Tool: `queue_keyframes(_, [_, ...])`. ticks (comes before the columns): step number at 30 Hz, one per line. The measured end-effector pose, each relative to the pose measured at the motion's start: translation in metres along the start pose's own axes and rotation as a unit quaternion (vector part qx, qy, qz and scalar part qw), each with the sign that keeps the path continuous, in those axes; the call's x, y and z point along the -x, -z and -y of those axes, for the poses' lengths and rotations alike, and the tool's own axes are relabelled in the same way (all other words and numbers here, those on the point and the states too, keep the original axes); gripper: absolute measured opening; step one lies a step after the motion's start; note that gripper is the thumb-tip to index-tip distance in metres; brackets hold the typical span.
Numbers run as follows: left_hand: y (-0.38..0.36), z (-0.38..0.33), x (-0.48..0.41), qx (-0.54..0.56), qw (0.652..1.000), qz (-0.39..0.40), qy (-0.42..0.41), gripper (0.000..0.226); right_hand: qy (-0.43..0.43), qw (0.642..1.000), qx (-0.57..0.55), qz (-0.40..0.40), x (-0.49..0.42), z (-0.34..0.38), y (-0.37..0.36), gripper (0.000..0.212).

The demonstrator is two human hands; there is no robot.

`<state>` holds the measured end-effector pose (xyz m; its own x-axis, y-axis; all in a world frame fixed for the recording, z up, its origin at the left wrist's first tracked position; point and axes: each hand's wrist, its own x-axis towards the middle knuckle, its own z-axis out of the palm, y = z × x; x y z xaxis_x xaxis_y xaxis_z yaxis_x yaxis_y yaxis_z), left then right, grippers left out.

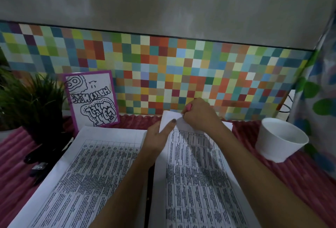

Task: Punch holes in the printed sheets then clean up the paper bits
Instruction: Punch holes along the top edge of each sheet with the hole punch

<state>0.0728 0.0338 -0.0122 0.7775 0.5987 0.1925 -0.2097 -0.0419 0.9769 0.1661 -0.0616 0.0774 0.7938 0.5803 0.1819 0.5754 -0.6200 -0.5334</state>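
Printed sheets lie in two stacks side by side on a pink ribbed cloth [300, 176], the left stack [87, 173] flat and the right stack [196, 173] with its far edge lifted and curled up towards the tiled wall. The left hand [160, 133] pinches that lifted edge, thumb on the near face and fingers behind it. The right hand [198, 116] is curled tight round a small pink tool [188, 108], probably the punch, and sits right at the same edge, touching the paper just beside the left thumb. Both hands meet at the far end of the right stack, with the rest of it running back under the forearms. The main risk is the paper shifting as the tool is squeezed: the edge is bent rather than flat, so a hole could land crooked, too near the margin, or tear through. How many sheets are in the pinch cannot be told, and too many might jam the tool. Any bits that drop would likely fall into the grooves of the cloth, where they are hard to gather. A white cup [281, 138] stands well apart on the right, too far to catch them. A potted plant [32, 104] and a purple-edged drawing [91, 98] stand at the far left.
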Motion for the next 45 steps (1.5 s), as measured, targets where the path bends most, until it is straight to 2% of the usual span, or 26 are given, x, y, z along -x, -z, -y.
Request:
queue_keyframes(3, [-0.001,0.004,0.001,-0.004,1.0,0.03,0.0,0.033,-0.019,1.0,-0.009,0.0,-0.004,-0.007,-0.001,0.02])
queue_keyframes(5, [-0.002,0.003,0.002,0.007,1.0,0.023,-0.019,0.034,-0.008,1.0,-0.01,0.001,-0.002,-0.01,-0.004,0.016])
queue_keyframes(8, [-0.003,0.002,0.005,0.01,0.999,0.008,-0.043,0.029,0.019,1.0,0.0,0.023,0.001,-0.012,-0.009,0.027])
queue_keyframes(10, [-0.003,0.003,0.005,0.01,0.998,0.018,-0.061,0.036,0.016,0.999,0.005,0.031,0.002,-0.011,-0.006,0.017])
queue_keyframes(12, [-0.003,0.003,0.005,0.012,0.997,0.027,-0.069,0.048,0.022,0.999,-0.03,-0.007,0.003,-0.009,0.003,0.011])
queue_keyframes(13, [-0.004,0.003,0.006,0.016,0.997,0.028,-0.072,0.051,0.026,0.994,-0.083,-0.063,0.004,-0.006,0.009,0.015])
queue_keyframes(14, [-0.004,0.003,0.006,0.022,0.997,0.031,-0.074,0.051,0.032,0.976,-0.173,-0.129,0.006,-0.001,0.016,0.015])
queue_keyframes(15, [-0.005,0.002,0.007,0.025,0.996,0.035,-0.073,0.048,0.033,0.934,-0.304,-0.183,0.006,0.004,0.023,0.017])
queue_keyframes(17, [-0.006,0.001,0.008,0.021,0.996,0.036,-0.073,0.033,0.04,0.803,-0.555,-0.213,0.006,0.017,0.033,0.013])
queue_keyframes(18, [-0.006,-0.001,0.01,0.019,0.996,0.039,-0.075,0.028,0.052,0.754,-0.618,-0.216,0.004,0.021,0.033,0.009])
queue_keyframes(19, [-0.007,-0.002,0.01,0.019,0.996,0.037,-0.081,0.03,0.064,0.726,-0.65,-0.215,0.003,0.025,0.031,0.009])
queue_keyframes(21, [-0.009,-0.004,0.011,0.014,0.995,0.042,-0.09,0.023,0.084,0.708,-0.669,-0.211,-0.001,0.029,0.024,0.009])
queue_keyframes(27, [-0.008,-0.006,0.01,0.02,0.995,0.034,-0.095,0.023,0.121,0.7,-0.66,-0.244,-0.003,0.032,0.011,0.013])
queue_keyframes(31, [-0.009,-0.005,0.009,0.019,0.995,0.042,-0.091,0.019,0.141,0.703,-0.658,-0.231,-0.005,0.035,0.009,0.012])
queue_keyframes(45, [-0.009,-0.007,0.008,0.021,0.992,0.047,-0.113,0.018,0.081,0.769,-0.614,-0.157,-0.02,0.052,0.009,0.016])
